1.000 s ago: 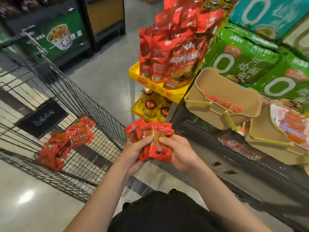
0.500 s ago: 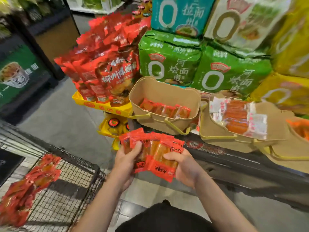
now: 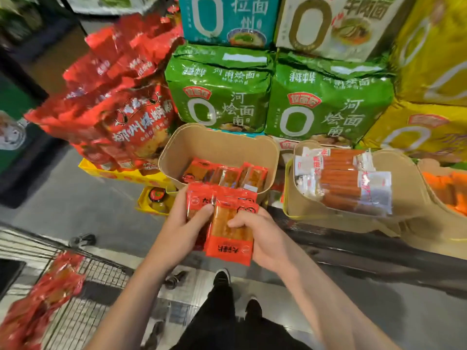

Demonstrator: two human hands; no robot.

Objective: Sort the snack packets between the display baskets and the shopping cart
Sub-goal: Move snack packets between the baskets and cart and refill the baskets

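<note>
Left hand (image 3: pixel 184 223) and right hand (image 3: pixel 262 236) jointly grip a packet stack (image 3: pixel 227 223) before first of three baskets (image 3: pixel 217 145).

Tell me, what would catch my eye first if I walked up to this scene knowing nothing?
First, the bundle of red snack packets at centre, held by the left hand and the right hand just in front of a brown display basket with similar packets inside. Behind it stand big green noodle bags. At lower left, more red packets lie in the wire shopping cart.
</note>
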